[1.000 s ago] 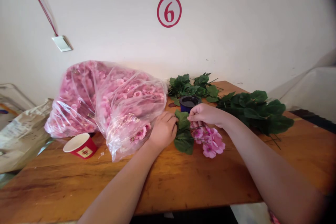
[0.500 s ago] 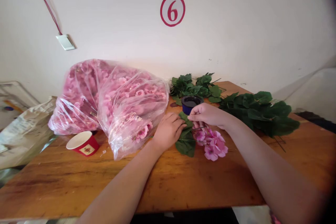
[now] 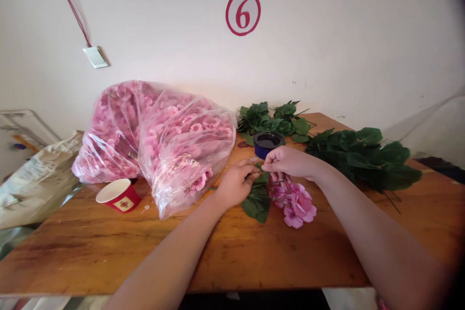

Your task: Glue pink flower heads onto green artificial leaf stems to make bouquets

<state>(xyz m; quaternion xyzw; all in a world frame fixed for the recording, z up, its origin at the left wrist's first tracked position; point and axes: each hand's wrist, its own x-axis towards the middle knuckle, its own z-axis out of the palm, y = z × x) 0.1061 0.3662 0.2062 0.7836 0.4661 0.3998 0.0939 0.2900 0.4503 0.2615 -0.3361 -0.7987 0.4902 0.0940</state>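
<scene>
Left hand (image 3: 236, 185): fingers curled around the stem (image 3: 213, 188) of a pink flower spray (image 3: 298, 206), green leaves (image 3: 257, 203) beside it. Right hand (image 3: 286, 161): thumb and forefinger pinched together near leaves; anything between, cannot tell. Spray over wooden table (image 3: 232, 261), near dark-blue ring-shaped object (image 3: 267, 149).

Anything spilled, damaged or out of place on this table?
Nothing major stands out. A small whitish scrap lies loose on the table beside the red cup, like stray litter, too small to identify.
</scene>
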